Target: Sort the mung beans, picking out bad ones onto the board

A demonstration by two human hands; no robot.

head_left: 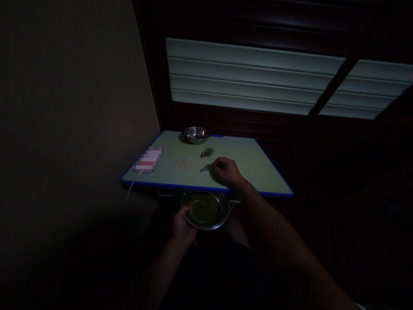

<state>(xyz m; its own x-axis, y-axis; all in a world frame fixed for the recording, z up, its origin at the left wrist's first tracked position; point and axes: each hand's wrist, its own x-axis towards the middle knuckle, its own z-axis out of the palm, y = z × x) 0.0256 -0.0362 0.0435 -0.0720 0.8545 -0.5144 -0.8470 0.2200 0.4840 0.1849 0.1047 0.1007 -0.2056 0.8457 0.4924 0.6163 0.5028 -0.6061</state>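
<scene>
My left hand [184, 224] grips the rim of a metal bowl [222, 220] below the table's front edge. Many small green beans [203, 209] lie in that bowl. Over the tabletop, my right hand [226, 170] is closed on a small, pale, flat blade-like piece [206, 168]; the dim light hides its exact kind. A few beans sit at the tip of this piece. Beyond it, a small heap of darker beans [207, 152] is spread on the table.
The pale table [264, 172] has a blue edge. At its back stands a second metal bowl [196, 135]. A blurred-out phone-like object [148, 160] with a white cable [129, 193] lies at the left. A wall [80, 86] and a dark slatted door [251, 77] enclose the table.
</scene>
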